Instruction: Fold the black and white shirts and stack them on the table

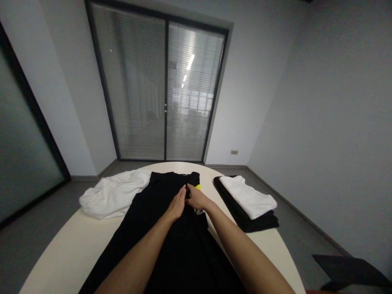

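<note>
On one table (76, 241), two hands (177, 204) (197, 199) touch one black garment (156, 196) (grip unclear); two white cloths (113, 194) (249, 198) flank it.

L hand (177, 205) flat, nr R hand (196, 199); arms (139, 253) fwd.

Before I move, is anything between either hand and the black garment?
Nothing visible: the left hand and right hand are both at the black garment. The white cloth lies left, the folded stack right, both clear of the hands. Whether the yellow patch by the right hand belongs to the garment, I can't tell.
</note>
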`<state>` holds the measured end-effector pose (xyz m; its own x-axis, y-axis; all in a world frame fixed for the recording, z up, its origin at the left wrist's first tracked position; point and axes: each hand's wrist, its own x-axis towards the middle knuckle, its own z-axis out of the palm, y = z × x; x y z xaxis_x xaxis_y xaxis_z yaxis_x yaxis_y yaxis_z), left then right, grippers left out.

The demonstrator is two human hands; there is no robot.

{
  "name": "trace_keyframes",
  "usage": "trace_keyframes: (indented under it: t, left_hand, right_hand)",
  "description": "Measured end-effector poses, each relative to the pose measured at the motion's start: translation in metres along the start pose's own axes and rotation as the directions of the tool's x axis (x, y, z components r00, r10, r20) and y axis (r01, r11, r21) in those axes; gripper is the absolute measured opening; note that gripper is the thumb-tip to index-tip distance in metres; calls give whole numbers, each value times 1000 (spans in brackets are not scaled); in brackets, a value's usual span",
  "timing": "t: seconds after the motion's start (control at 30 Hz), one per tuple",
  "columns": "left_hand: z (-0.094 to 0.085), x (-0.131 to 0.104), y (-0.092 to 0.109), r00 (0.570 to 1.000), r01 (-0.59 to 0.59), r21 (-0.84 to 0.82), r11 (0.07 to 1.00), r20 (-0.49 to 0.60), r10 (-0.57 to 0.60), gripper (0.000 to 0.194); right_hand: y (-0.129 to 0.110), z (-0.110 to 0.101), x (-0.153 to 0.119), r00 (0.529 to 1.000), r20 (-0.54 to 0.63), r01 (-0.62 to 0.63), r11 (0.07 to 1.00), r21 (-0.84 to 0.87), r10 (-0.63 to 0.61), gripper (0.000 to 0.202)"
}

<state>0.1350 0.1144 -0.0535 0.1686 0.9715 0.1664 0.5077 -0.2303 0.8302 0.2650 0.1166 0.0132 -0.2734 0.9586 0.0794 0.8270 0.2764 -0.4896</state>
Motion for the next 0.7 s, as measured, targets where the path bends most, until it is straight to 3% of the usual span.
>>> trace_keyframes:
  t: [0.1,0.27,0.37,0.47,0.7]
  left_hand:
    - [0,-1,1,1000,-1,-19,1000,-4,1,60]
    - [3,-7,9,994,-112,6,994,4,112,49]
    - [6,-5,7,990,-139,27,990,-9,139,44]
    - [8,-1,2,989,-142,22,990,-28,142,40]
    - [5,6,-4,988,-154,-115,981,-44,150,50]
  right_hand:
    - [1,1,-16,999,17,45,996,81,-46,65]
    - [-2,-20,-53,966,195,-141,976,-164,172,55]
    - [-9,-34,-71,913,352,-100,947,-304,209,50]
    - [-12,-45,-84,870,461,-14,942,-334,176,50]
    - [-13,-59,-109,689,725,158,976,-147,-3,36]
